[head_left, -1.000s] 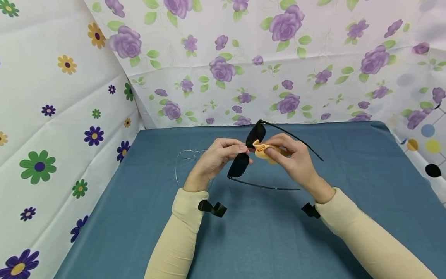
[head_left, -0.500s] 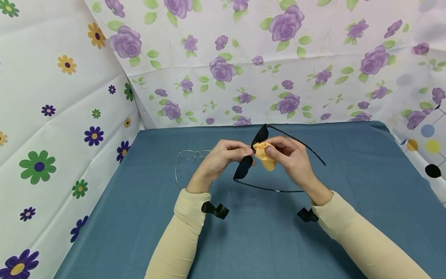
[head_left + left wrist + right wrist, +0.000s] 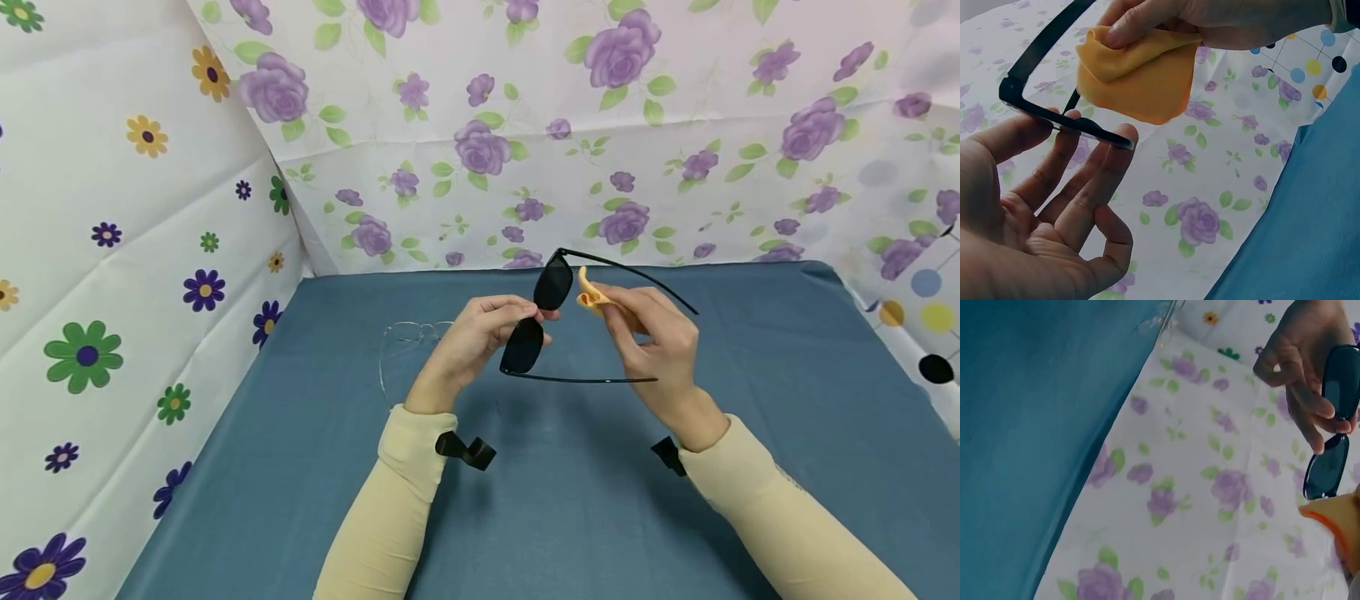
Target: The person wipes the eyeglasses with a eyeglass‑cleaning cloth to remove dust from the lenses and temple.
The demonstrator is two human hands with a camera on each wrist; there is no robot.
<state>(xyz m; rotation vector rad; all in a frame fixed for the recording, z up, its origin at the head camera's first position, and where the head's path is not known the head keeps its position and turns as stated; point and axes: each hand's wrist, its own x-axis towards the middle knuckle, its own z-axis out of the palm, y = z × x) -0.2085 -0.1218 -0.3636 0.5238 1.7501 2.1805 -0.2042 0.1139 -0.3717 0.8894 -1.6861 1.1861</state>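
Black sunglasses (image 3: 553,285) are held up above the table, temples unfolded and pointing to the right. My left hand (image 3: 480,342) pinches them at the bridge between thumb and fingers, as the right wrist view also shows around the dark lens (image 3: 1325,465). In my right hand (image 3: 656,342) is a yellow-orange cloth (image 3: 1138,78), pinched between thumb and fingers. The cloth stands a little apart from the lenses, to their right in the head view. One temple passes in front of the right hand there.
Thin clear-framed glasses (image 3: 408,329) lie on the blue tablecloth (image 3: 570,517), partly hidden behind the left hand. Flower-printed sheets (image 3: 480,217) hang behind the table and at its left side.
The right hand has drawn the cloth away from the sunglasses, to the right. The sunglasses have tilted so that both lenses show more fully. The left hand keeps its grip on the bridge.
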